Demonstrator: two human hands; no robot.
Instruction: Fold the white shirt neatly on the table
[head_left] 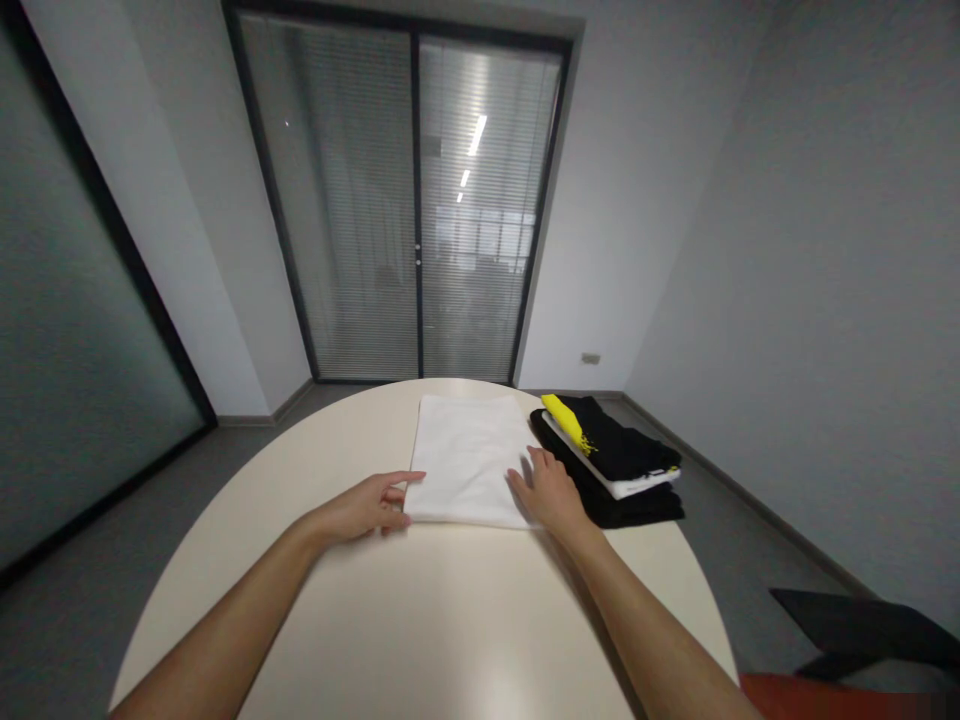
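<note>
A folded white cloth [469,460] lies flat as a neat rectangle in the middle of the far half of the table; its exact kind does not show. At its near left corner is my left hand [375,503], index finger stretched onto the fabric and the other fingers loosely bent by the edge. My right hand [553,492] rests over the near right side of the cloth, fingers spread. Neither hand grips the fabric. Just right of my right hand sits a stack of folded fabric [622,445], black with a white layer and a bright yellow part on top.
The round cream table [450,620] has its curved edges to the left, far side and right. Beyond it are glass doors with blinds [416,200]. A dark chair part [862,625] and something red [825,695] show at lower right.
</note>
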